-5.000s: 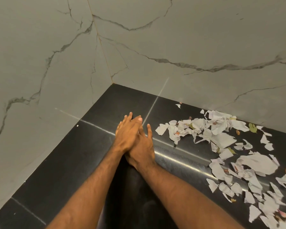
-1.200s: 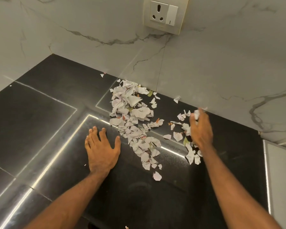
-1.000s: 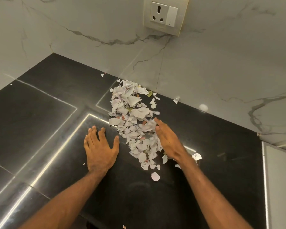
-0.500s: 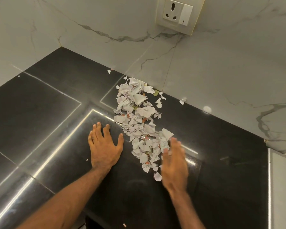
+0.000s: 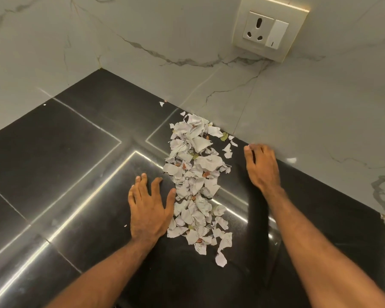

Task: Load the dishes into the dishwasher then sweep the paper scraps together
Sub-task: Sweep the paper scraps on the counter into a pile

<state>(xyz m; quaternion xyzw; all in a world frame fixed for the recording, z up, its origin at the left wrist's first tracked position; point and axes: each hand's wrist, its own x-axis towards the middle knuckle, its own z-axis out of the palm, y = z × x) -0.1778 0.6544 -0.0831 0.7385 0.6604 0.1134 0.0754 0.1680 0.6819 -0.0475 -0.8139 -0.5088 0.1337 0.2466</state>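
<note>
Since no dishes are in view, you look to be on the sweep step. Your left hand lies flat on the black worktop, grip spread, thumb edge touching the paper scraps. One stray bit sits apart by the wall. The scraps form a long band running from the wall toward you, mostly gathered. One loose piece trails off the near end. Your right hand is at the wall foot, right of the band, grip loosely curled, pinching nothing visible. Likely next: drag the right hand leftward to squeeze the band against the left, then pull in both strays.
</note>
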